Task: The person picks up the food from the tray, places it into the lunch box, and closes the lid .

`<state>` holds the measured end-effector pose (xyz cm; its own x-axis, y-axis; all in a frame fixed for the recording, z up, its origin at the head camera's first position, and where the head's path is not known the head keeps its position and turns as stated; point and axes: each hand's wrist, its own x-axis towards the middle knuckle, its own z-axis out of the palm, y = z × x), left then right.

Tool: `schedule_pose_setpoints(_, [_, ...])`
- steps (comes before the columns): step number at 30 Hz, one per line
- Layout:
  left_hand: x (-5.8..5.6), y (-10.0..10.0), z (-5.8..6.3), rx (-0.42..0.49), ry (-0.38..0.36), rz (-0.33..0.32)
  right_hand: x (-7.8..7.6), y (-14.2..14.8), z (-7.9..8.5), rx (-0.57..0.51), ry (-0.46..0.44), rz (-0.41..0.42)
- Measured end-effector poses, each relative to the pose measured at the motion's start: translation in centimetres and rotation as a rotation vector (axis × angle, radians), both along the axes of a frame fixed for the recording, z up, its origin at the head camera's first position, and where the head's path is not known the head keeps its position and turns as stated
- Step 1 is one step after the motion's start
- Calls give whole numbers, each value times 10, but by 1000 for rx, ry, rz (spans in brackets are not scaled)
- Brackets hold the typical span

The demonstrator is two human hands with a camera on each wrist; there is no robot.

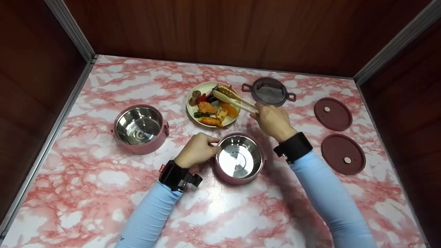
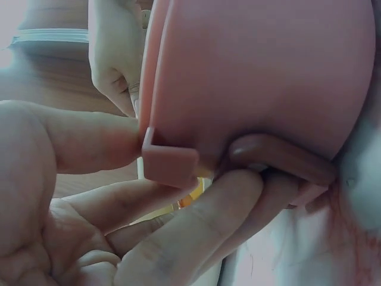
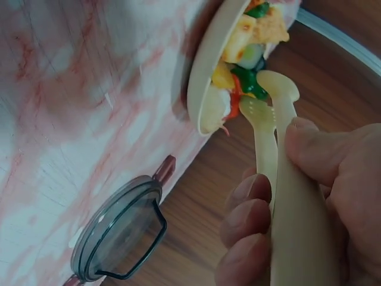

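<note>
My right hand (image 1: 274, 120) grips a pair of cream tongs (image 3: 286, 167), thumb on one arm and fingers round the other. The tongs' tips are at the food (image 1: 208, 106) on a cream plate (image 1: 190, 115); whether they pinch a piece is hard to tell. My left hand (image 1: 198, 151) holds a pink pot (image 2: 262, 77) by its left side, thumb at the rim and fingers by the brown side handle (image 2: 280, 158). In the head view the steel inside of this pot (image 1: 237, 160) shows no food.
A second pink pot (image 1: 139, 129) stands at the left, its steel inside bare. Behind my right hand lies a dark lid with two side handles (image 1: 270, 92). Two round maroon lids (image 1: 333, 113) lie at the right. Wooden walls (image 1: 220, 34) enclose the marbled table (image 1: 86, 179).
</note>
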<state>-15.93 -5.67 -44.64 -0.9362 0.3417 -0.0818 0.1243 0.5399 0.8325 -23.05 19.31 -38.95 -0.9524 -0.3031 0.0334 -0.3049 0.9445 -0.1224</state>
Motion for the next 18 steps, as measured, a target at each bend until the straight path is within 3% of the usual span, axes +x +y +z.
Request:
schedule_pose_setpoints(6, [-1, -3, -2, 5, -11, -17, 0, -3, 4, 22, 13, -16])
schedule_pose_setpoints(11, [0, -5, 0, -7, -42, -4, 2, 4, 12, -55, 0, -15])
schedule_pose_setpoints(18, [0, -8, 2, -42, -64, -18, 15, 31, 37, -134, -1, 18])
